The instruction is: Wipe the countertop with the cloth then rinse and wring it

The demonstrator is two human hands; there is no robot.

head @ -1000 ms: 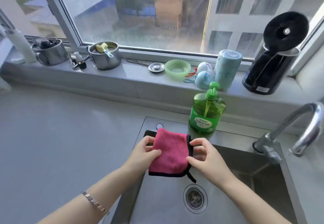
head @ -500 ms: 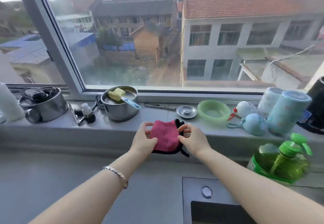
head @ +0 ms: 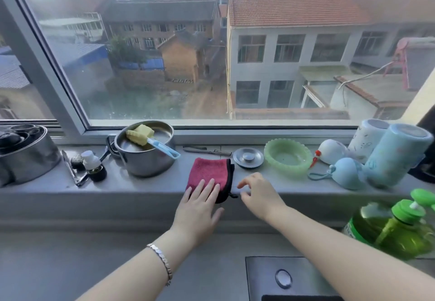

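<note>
Your left hand lies flat, fingers spread, its fingertips pressing the near edge of the cloth. Your right hand is just beside the cloth's right edge, fingers loosely curled and apart, gripping nothing; it sits near the cloth's small black loop but does not clearly touch it. The cloth, pink with black trim and folded, rests on the sill at its front edge, between the pot on its left and the metal lid on its right. A yellow sponge brush rests across the pot's rim. Past the lid stands a green bowl. The soap bottle is at your right, and the sink's corner shows below your right forearm.
</note>
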